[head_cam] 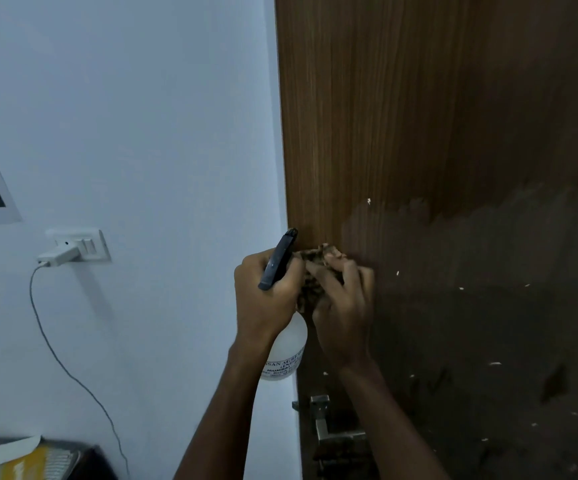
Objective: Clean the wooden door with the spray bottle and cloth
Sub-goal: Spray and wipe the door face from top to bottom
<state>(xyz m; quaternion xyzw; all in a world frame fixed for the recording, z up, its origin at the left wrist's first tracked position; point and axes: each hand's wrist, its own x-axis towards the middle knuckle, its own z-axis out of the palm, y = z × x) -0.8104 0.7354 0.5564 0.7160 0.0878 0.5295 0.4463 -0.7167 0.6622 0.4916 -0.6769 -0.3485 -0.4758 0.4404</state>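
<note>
The wooden door (436,133) fills the right half of the view, its lower part darker and speckled with pale flecks. My left hand (263,303) grips the neck of a white spray bottle (289,348) with a dark trigger head (279,259), held at the door's left edge. Right beside it, my right hand (344,306) holds a crumpled brown patterned cloth (315,271) against the door. The two hands touch, and most of the cloth is hidden between them.
A metal door handle (329,427) sits low on the door under my right forearm. On the white wall (142,133) to the left is a socket with a white plug (69,251) and a hanging cable (73,372). A dark surface with a yellow box (28,459) lies bottom left.
</note>
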